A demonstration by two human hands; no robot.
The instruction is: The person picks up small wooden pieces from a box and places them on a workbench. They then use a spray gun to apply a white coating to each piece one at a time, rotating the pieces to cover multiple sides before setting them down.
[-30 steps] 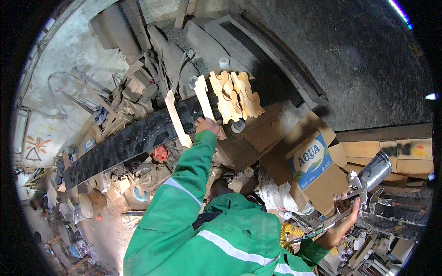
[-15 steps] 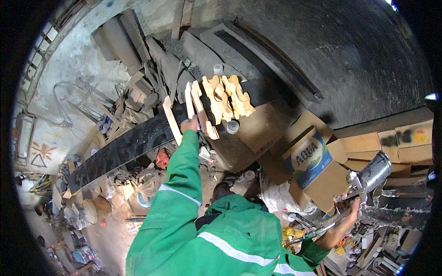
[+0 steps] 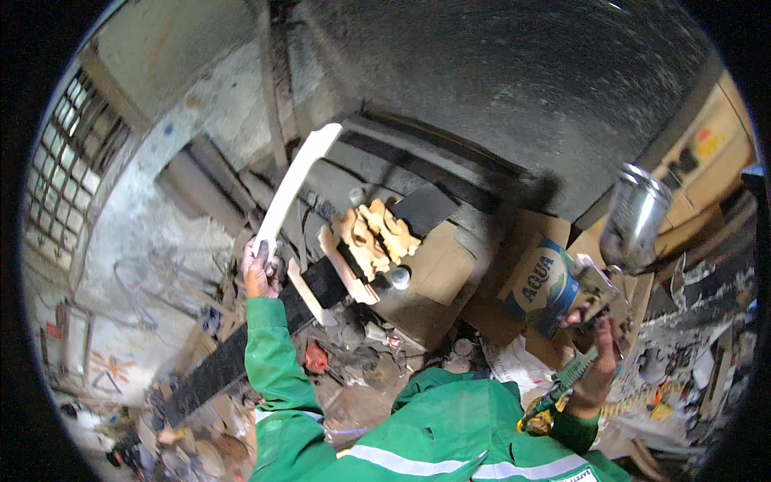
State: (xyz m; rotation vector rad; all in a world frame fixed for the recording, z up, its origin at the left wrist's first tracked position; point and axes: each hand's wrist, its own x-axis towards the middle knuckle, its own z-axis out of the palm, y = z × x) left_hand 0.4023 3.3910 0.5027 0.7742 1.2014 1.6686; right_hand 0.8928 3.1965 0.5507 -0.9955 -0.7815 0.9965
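Note:
My left hand [image 3: 259, 271] grips the lower end of a long pale wooden piece [image 3: 295, 185], which is raised and tilted to the right at its top. At the right, my right hand [image 3: 596, 353] is closed round the handle of a spray gun [image 3: 596, 299] with a shiny metal cup [image 3: 636, 217] on top; a green hose [image 3: 562, 387] runs down from it. Between the hands lie carved scroll-shaped wooden pieces [image 3: 377, 237] on a dark board and cardboard. Two narrower wooden pieces, one upright strip [image 3: 345, 267] and one short strip [image 3: 307, 291], rest left of them.
A round can [image 3: 399, 278] stands by the carved pieces. An open cardboard box [image 3: 536, 281] is near the spray gun. A long dark plank [image 3: 233, 365] crosses at the left. Scrap wood and debris cover the floor, and a dark wall [image 3: 482, 72] rises behind.
My left hand has lifted the long wooden piece off the board, up and to the left. The spray gun in my right hand has risen and its cup stands more upright.

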